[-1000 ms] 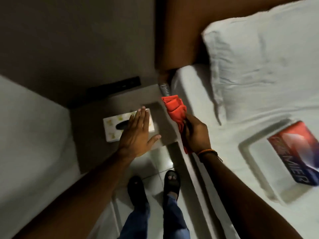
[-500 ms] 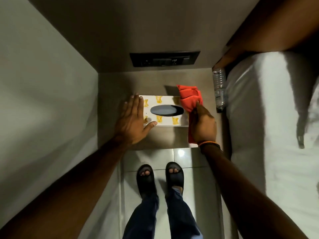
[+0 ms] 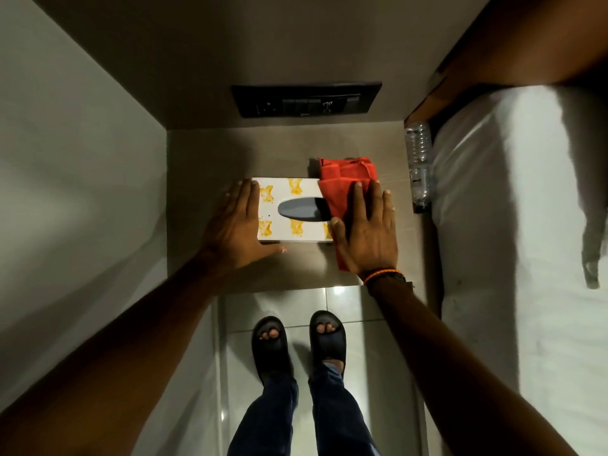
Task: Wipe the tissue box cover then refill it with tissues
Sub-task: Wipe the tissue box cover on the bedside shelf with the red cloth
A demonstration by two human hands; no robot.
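- The tissue box cover [image 3: 293, 210], white with yellow motifs and a dark oval slot on top, is lying flat in the middle of a brown bedside shelf [image 3: 204, 159]
- The left hand [image 3: 235, 230] is resting against the cover's left end, fingers straight and together, thumb stretched along its near edge; it is bracing the cover rather than gripping it
- The right hand [image 3: 367, 232] is lying flat, fingers slightly spread, pressing a folded red cloth [image 3: 345, 179] onto the cover's right end
- The cloth is draping over that end, spilling onto the shelf behind and in front, and covering the slot's right tip
- A clear plastic bottle [image 3: 418, 166] is lying on its side at the shelf's right edge, wedged against a white mattress [image 3: 513, 209], near the cloth but apart from it
- A black switch panel [image 3: 306, 100] is sitting on the wall behind the shelf
- An orange and black wristband [image 3: 385, 275] is circling the right wrist
- Two feet in black sandals [image 3: 297, 343] are standing on pale glossy floor tiles [image 3: 381, 357] below the shelf
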